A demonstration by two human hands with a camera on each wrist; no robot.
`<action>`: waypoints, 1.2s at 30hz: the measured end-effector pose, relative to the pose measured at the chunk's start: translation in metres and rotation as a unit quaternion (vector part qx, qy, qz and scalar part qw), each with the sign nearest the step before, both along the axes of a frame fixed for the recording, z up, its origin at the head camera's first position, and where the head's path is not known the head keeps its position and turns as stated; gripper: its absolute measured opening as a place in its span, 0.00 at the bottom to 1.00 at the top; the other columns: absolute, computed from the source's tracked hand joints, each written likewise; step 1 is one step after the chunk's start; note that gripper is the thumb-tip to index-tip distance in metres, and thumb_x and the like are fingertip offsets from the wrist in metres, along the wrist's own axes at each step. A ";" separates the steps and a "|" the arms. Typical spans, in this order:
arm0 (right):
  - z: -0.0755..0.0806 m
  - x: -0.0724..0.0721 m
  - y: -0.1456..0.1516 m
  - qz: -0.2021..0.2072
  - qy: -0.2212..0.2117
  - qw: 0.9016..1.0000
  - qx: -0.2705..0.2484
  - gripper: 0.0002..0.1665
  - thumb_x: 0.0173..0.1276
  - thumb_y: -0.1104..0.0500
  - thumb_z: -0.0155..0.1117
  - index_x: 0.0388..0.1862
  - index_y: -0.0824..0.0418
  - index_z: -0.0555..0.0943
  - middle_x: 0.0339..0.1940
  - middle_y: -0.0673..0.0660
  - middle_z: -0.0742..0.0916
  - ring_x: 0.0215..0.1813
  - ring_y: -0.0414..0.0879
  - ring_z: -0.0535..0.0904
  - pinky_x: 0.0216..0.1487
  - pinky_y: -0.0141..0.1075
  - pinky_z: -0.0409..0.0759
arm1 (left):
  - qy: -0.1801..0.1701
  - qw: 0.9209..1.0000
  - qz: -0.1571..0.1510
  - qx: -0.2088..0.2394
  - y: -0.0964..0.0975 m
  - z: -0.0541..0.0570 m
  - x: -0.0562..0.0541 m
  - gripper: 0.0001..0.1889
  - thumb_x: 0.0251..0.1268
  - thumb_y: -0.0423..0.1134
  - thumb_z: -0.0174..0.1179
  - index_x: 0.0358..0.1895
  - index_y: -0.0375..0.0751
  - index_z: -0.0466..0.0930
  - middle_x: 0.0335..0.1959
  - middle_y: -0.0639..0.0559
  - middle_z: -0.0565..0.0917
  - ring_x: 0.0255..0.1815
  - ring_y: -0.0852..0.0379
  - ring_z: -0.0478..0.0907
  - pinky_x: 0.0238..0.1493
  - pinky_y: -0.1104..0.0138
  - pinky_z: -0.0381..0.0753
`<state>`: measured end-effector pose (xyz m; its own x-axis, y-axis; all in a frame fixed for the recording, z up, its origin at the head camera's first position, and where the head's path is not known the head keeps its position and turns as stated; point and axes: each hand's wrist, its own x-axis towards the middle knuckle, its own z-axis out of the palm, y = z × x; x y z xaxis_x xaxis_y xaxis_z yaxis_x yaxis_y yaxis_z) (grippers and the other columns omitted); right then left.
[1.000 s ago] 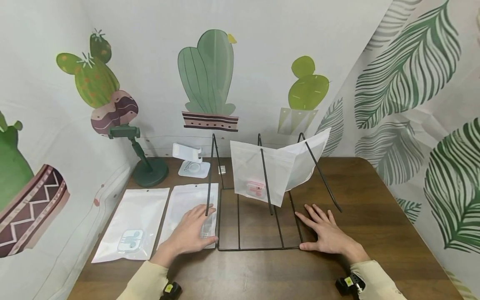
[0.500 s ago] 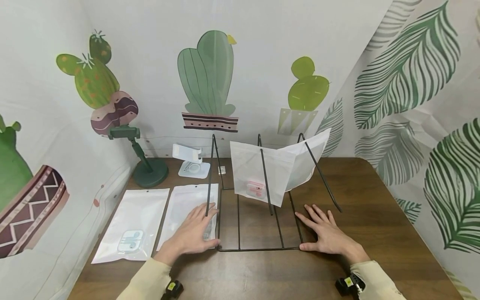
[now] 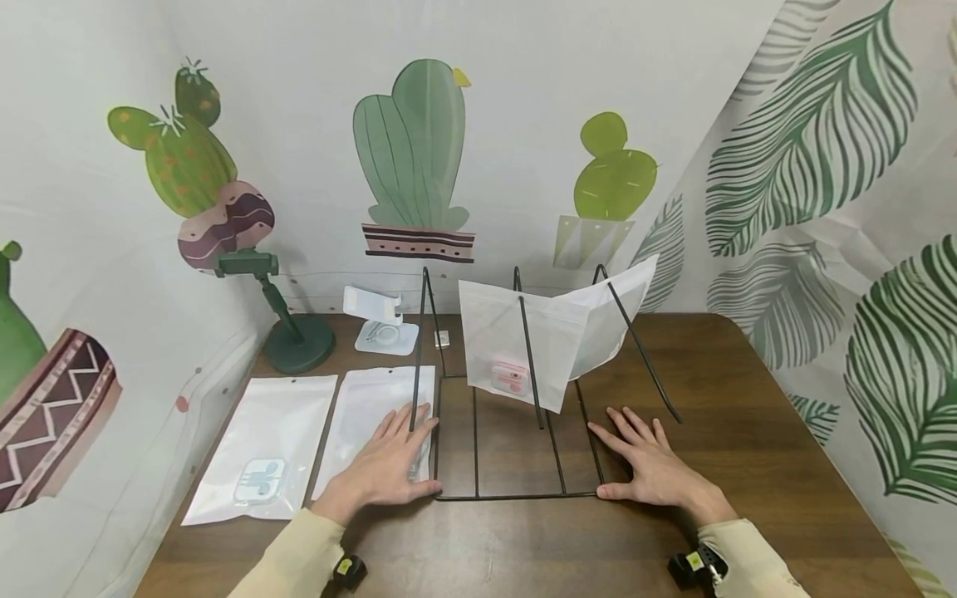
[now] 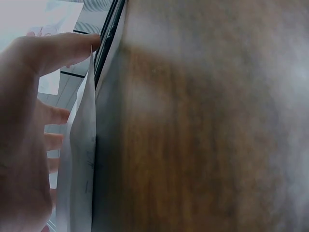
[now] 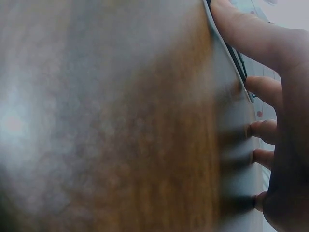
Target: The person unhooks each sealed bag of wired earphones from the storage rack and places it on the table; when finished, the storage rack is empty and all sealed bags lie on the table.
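A black wire rack (image 3: 516, 497) stands on the table with two white pouches on its slanted arms. One hung pouch (image 3: 534, 328) shows pink earphones in a case; the other pouch (image 3: 616, 320) leans behind it to the right. My left hand (image 3: 385, 465) lies spread over a flat white pouch (image 3: 359, 415), thumb tip at the rack's front left corner. In the left wrist view the pouch edge (image 4: 79, 159) lifts below that thumb. My right hand (image 3: 658, 469) rests on the table with fingers spread, thumb and index finger at the rack's right side.
Another flat white pouch (image 3: 280, 415) with pale blue earphones lies at the far left. Behind it stand a dark green phone stand (image 3: 299, 342) and a small white stand (image 3: 386, 336). A patterned cloth wall (image 3: 516, 124) closes off the back.
My left hand has slid slightly to the right, bringing its thumb to the rack's corner. The right hand, rack and hung pouches have stayed put.
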<state>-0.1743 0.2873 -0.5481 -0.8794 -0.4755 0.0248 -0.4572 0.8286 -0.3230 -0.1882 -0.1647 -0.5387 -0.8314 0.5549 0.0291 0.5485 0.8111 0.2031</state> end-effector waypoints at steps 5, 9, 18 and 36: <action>0.000 0.000 0.000 0.000 -0.002 1.000 -0.002 0.58 0.50 0.23 0.64 0.76 0.46 0.61 0.78 0.65 0.59 0.77 0.69 0.48 0.64 0.76 0.43 | -0.016 1.000 0.000 -0.022 0.000 0.000 0.000 0.53 0.53 0.74 0.55 0.76 0.43 0.56 0.79 0.43 0.53 0.79 0.41 0.45 0.78 0.47 0.44; 0.001 0.000 0.000 0.000 -0.003 1.000 -0.001 0.58 0.50 0.24 0.65 0.76 0.46 0.62 0.78 0.66 0.60 0.77 0.69 0.48 0.64 0.76 0.43 | -0.019 0.999 -0.003 -0.031 0.000 0.000 -0.001 0.53 0.53 0.75 0.55 0.76 0.42 0.57 0.79 0.43 0.53 0.79 0.40 0.46 0.78 0.47 0.44; 0.001 -0.001 -0.001 0.003 0.005 1.000 -0.002 0.58 0.50 0.24 0.65 0.76 0.47 0.62 0.78 0.66 0.60 0.77 0.69 0.49 0.65 0.76 0.44 | -0.021 0.999 -0.006 -0.044 0.001 0.001 -0.002 0.53 0.52 0.73 0.57 0.75 0.41 0.57 0.78 0.42 0.54 0.79 0.40 0.47 0.77 0.45 0.46; 0.001 -0.001 -0.001 0.004 0.000 1.000 -0.002 0.58 0.51 0.24 0.65 0.76 0.47 0.62 0.78 0.66 0.59 0.77 0.69 0.49 0.64 0.76 0.43 | -0.025 0.999 -0.008 -0.046 0.001 0.002 -0.002 0.53 0.52 0.73 0.57 0.76 0.41 0.56 0.78 0.41 0.54 0.79 0.40 0.47 0.77 0.45 0.46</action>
